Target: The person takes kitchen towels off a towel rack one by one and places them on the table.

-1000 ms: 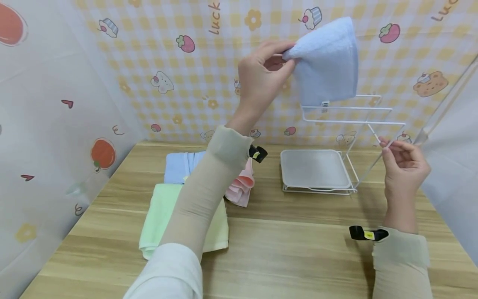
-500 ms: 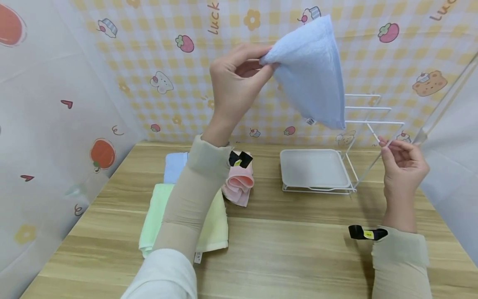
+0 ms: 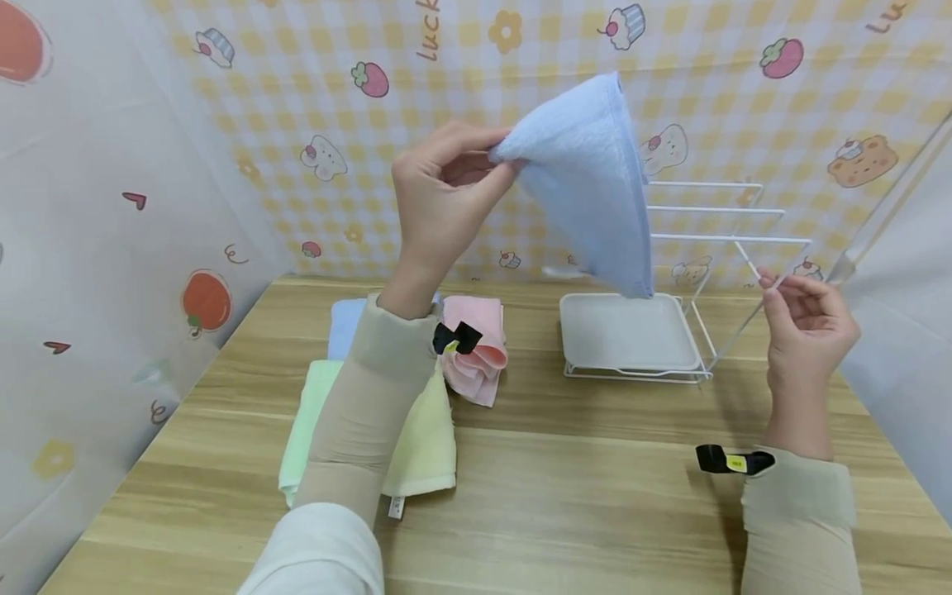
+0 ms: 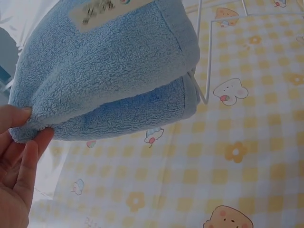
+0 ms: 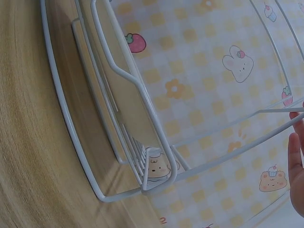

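My left hand (image 3: pixel 442 190) pinches one corner of a folded light-blue towel (image 3: pixel 580 178) between thumb and fingers. The towel hangs in the air, hiding the left ends of the bars on a white wire rack (image 3: pixel 732 240). A pale printed label (image 4: pixel 107 13) shows on its fabric in the left wrist view. On the rack's right side, my right hand (image 3: pixel 811 330) pinches the slanted wire upright between thumb and fingertips. The rack has three stepped bars above and a light-grey tray (image 3: pixel 625 335) in its base.
At left on the wooden table (image 3: pixel 580 504) lie a green towel (image 3: pixel 301 438), a yellow towel (image 3: pixel 427 450), a pink towel (image 3: pixel 476 376) and another blue towel (image 3: pixel 345 326), partly behind my left arm. A checked cloth backdrop (image 3: pixel 297 91) stands behind.
My left hand has moved left and then down, carrying the blue towel from above the rack's bars to their left ends. My right hand keeps its place on the upright.
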Demonstrator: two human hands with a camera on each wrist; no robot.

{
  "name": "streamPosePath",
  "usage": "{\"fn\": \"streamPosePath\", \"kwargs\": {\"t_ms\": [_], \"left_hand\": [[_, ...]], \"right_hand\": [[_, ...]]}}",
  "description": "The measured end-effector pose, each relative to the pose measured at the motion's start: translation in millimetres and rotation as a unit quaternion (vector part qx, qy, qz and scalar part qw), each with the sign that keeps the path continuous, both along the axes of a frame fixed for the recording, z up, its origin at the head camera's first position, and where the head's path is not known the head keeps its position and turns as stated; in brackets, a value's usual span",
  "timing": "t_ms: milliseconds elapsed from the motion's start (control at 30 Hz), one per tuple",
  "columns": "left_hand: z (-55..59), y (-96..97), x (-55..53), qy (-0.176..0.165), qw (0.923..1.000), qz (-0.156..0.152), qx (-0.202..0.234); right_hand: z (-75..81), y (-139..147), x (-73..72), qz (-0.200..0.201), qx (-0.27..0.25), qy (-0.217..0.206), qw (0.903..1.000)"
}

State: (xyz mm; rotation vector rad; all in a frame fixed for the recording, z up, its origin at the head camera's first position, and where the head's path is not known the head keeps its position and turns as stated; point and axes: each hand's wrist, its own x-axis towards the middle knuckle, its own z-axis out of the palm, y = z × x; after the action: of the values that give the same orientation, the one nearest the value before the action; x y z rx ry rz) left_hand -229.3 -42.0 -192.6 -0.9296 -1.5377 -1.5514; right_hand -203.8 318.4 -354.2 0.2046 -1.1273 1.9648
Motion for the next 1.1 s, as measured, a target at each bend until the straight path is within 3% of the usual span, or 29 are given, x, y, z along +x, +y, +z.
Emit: {"fn": "streamPosePath", "kwargs": {"t_ms": [167, 433, 800, 1100], "left_hand": [[-8.8, -7.9, 2.2, -0.003, 1.0, 0.004, 0.008], [-24.5, -18.5, 6.1, -0.014, 0.9997, 0.003, 0.02], [-52.4, -32.1, 17.1, -0.068, 0.9962, 0.021, 0.051], [-62.0, -52.1, 28.1, -0.081, 0.9957, 0.039, 0.02]], "right_hand": [[2.4, 0, -0.1, 0.006, -0.014, 0.0, 0.9999], [-1.2, 1, -0.4, -0.01, 0.009, 0.003, 0.9999], [0.2, 2, -1.0, -0.003, 0.005, 0.024, 0.9997], [-1.4, 1, -1.1, -0.005, 0.009, 0.014, 0.9998]]}}
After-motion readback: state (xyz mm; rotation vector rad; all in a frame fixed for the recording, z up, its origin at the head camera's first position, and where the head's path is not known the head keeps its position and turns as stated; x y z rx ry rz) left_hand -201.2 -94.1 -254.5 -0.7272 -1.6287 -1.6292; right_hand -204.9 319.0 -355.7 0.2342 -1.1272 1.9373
